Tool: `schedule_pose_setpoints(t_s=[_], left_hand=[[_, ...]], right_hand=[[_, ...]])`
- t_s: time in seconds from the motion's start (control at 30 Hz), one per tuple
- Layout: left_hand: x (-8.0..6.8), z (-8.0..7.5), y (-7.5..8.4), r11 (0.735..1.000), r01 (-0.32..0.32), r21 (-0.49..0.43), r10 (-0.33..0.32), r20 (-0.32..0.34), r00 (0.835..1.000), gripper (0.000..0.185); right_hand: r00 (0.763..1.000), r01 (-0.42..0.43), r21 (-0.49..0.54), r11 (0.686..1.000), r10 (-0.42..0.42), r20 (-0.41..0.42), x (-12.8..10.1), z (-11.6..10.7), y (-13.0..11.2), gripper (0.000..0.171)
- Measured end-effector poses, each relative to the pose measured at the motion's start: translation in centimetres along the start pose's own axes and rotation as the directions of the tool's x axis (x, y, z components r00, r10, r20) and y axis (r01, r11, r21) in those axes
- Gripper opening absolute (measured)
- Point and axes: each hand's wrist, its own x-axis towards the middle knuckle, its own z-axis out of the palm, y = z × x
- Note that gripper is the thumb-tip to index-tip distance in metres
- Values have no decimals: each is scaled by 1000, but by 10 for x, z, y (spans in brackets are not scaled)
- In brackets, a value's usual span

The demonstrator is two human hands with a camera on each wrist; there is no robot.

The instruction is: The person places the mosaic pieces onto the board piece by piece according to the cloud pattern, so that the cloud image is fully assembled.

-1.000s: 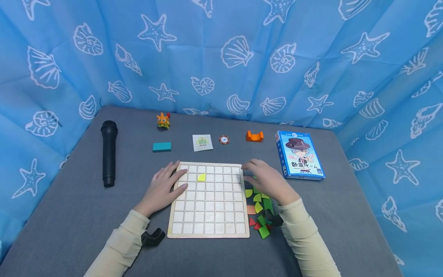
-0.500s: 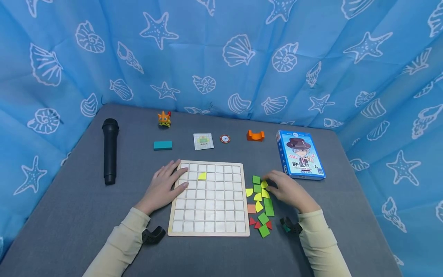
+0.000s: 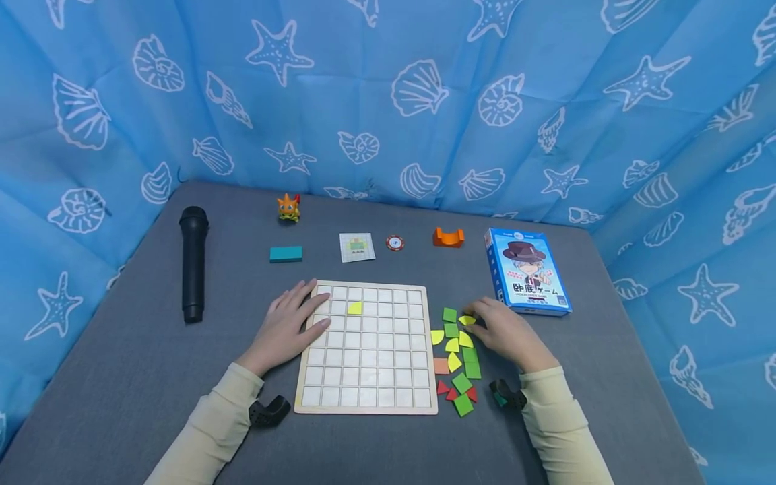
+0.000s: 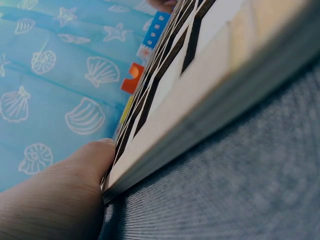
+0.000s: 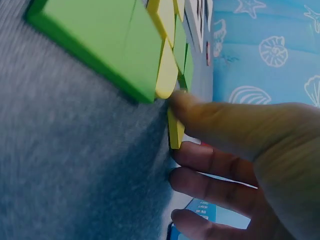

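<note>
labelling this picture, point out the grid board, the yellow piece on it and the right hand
Grid board [image 3: 368, 358], head view, on a bare square.
Yellow piece [image 3: 354, 308], head view, on its middle.
Right hand [image 3: 508, 333], head view, on its back.

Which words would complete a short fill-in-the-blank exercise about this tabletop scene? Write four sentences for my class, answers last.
1. The left hand rests at the edge of the grid board, whose single placed piece is coloured ____.
2. The ____ hand touches a loose quarter-round piece.
3. The long black object left of the board is a ____.
4. The background colour of the curtain is ____.

Missing words: yellow; right; microphone; blue.
</note>
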Motion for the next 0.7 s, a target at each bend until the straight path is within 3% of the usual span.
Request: schedule_pose_setpoints(t_s=[0.2,0.7], left_hand=[[0,1,-1,1000,3,5,-3,-5,1000,58],[1,1,-1,1000,8,10,-8,-1,1000,58]], right_hand=[[998,-49,12,999,49,29,0,-1,1,32],[1000,-16,-6,1000,16,27,-4,0,-2,32]])
